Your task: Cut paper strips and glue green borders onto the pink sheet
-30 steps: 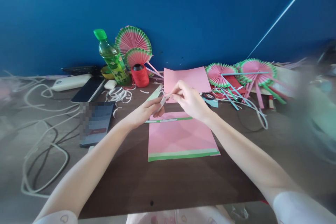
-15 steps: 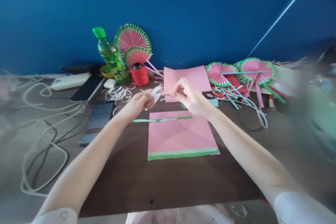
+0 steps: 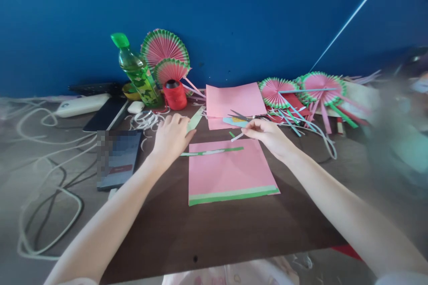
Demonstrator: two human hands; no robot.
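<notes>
Seeing a brown table [image 3: 160, 240] on my feed, near pink sheet [image 3: 230, 171] flat mid-table, green band along its front edge. Far pink sheet [image 3: 236, 99] lies behind it. Left hand [image 3: 172, 136]: palm down, thumb and fingers apart, left of the near sheet; can't tell if it touches the pale green strip [image 3: 195, 119] just beyond. Right hand [image 3: 263, 136]: fingertips together on a small white strip [image 3: 236, 137], by the near sheet's back edge. Scissors [image 3: 240, 116] sit just past that hand, handles hidden; can't confirm contact.
</notes>
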